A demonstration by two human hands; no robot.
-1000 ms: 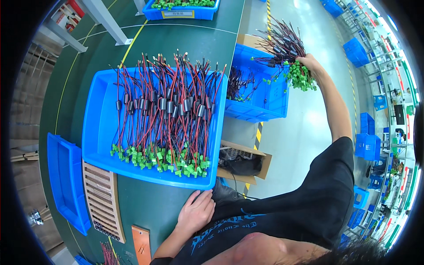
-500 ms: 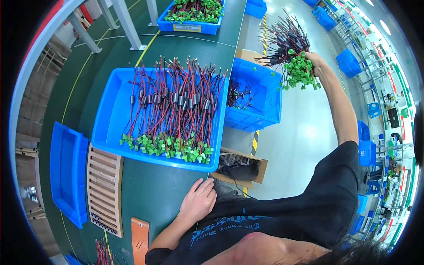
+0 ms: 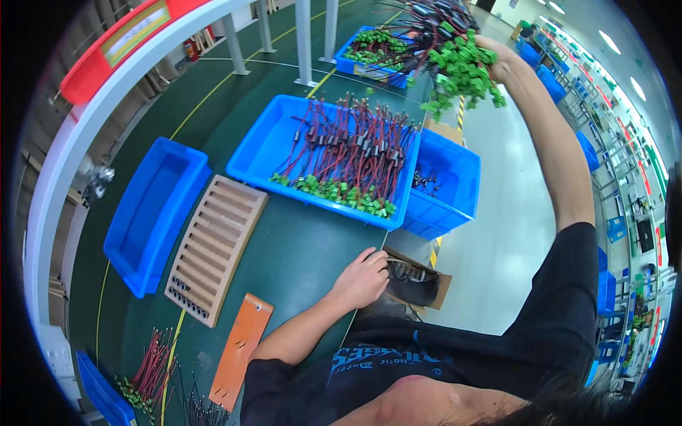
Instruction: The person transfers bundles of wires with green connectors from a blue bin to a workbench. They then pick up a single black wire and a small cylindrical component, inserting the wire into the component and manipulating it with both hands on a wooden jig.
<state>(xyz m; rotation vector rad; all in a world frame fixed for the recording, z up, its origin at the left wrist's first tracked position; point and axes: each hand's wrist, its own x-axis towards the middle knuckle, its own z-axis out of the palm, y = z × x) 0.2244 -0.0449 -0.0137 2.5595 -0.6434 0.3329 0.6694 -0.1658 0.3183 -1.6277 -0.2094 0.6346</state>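
Note:
My right hand [image 3: 497,60], arm stretched far out, is closed round a thick bundle of cables [image 3: 462,71] with green connectors and black cylinders on red and black wires. The bundle hangs in the air, partly across the far blue bin [image 3: 362,69], which holds similar green-ended cables. Resting at the table's edge, my left hand [image 3: 361,279] lies with its fingers stretched out, holding nothing. Beyond it, a large blue tray [image 3: 257,153] holds a row of cables [image 3: 355,153], green ends toward me and its left part bare.
A deep blue crate [image 3: 447,202] with a few cables stands beside the table, above a cardboard box [image 3: 442,291]. On the left are a slotted wooden rack [image 3: 222,245], a blue tray [image 3: 145,234] and an orange-brown board [image 3: 241,348]. More cables [image 3: 149,369] lie at the lower left.
My right hand has carried the cable bundle farther away, toward the far bin. The view has turned, so the table sits farther right. My left hand stays at the table's edge.

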